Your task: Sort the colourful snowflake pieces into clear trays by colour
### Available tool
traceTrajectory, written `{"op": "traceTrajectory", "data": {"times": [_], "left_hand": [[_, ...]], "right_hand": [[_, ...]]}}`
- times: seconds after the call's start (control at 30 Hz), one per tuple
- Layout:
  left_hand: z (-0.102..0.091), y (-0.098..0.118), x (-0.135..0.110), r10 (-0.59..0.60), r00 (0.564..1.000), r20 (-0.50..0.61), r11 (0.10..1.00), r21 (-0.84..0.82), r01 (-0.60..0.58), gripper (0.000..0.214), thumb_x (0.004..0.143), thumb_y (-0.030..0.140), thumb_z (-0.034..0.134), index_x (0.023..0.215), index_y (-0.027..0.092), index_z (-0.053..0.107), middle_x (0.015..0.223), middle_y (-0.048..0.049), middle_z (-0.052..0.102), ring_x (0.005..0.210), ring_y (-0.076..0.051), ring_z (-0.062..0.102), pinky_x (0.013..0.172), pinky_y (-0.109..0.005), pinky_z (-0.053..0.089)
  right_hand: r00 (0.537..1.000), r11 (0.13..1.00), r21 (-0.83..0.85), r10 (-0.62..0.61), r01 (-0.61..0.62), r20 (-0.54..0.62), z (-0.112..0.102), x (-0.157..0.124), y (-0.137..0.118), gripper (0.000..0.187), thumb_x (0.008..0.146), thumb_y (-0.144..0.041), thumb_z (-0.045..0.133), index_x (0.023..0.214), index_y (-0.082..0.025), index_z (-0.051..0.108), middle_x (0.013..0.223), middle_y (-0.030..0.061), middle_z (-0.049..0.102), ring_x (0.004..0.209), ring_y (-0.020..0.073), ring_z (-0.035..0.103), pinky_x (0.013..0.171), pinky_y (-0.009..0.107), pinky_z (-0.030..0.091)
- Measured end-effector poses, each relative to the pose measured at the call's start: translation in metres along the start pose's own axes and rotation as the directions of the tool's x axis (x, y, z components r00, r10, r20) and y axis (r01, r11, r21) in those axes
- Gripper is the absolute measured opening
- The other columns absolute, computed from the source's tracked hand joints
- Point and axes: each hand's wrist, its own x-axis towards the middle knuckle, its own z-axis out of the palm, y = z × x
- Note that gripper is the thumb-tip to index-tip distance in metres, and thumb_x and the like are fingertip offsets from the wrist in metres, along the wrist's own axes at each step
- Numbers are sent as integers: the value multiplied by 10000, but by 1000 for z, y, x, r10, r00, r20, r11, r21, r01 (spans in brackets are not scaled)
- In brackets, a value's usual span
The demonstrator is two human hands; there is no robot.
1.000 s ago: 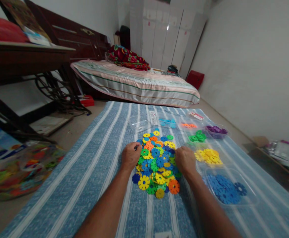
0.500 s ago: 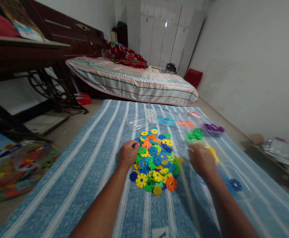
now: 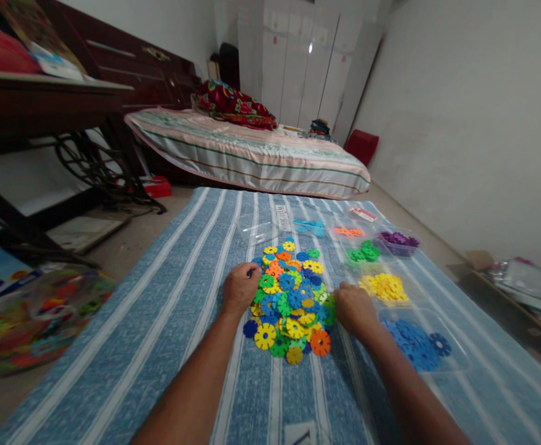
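I've got a bed [image 3: 251,151] behind the blue-striped table [image 3: 144,296], mixed disc pile [image 3: 294,300] mid-table. Clear tubs [image 3: 458,364] right of it hold blue [image 3: 412,346], yellow [image 3: 384,287], green [image 3: 364,251], purple [image 3: 399,238] and orange discs [image 3: 349,232]. Left hand [image 3: 241,287] and right hand [image 3: 354,307] are apart at the pile's edges, fingers curled; can't tell if either grips a disc.

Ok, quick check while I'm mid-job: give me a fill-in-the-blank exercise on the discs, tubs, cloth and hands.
1. The nearest tub holds ____ discs.
2. The next tub just beyond it holds ____ discs.
3. The mixed pile lies between the left hand and the ____.
4. The striped cloth under the pile is blue and ____.
Missing words: blue; yellow; right hand; white.
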Motion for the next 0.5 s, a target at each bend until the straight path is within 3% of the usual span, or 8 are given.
{"op": "traceTrajectory", "data": {"times": [0.2,0.37,0.43,0.5], "left_hand": [[-1,0,-1,-17,1000,13,1000,2,17,241,794,332,497,832,226,711,975,-39,753,958,-202,672,911,-294,490],[-1,0,0,-9,1000,13,1000,0,9,235,797,330,494,831,229,703,985,-36,751,965,-198,667,919,-287,483],[0,-1,0,0,1000,11,1000,2,0,232,799,329,492,821,230,701,968,-33,751,960,-195,666,912,-283,483],[0,-1,0,4,1000,12,1000,4,-4,232,802,330,490,813,231,700,953,-30,751,955,-195,666,905,-282,484]], "right_hand": [[999,1000,-17,19,-19,-37,-6,-8,1,315,877,-48,432,945,-118,731,978,155,700,939,255,679,757,332,405],[985,998,-48,36,-45,-167,-22,-16,24,297,889,-68,442,860,-142,728,887,124,707,850,225,680,705,313,376],[953,989,-45,123,-141,-278,-31,-18,37,281,919,-114,446,863,-142,720,881,121,702,849,234,672,728,328,378],[891,964,-10,242,-266,-384,-37,-19,46,254,941,-177,462,927,-134,712,912,129,701,875,259,664,768,355,384]]}}
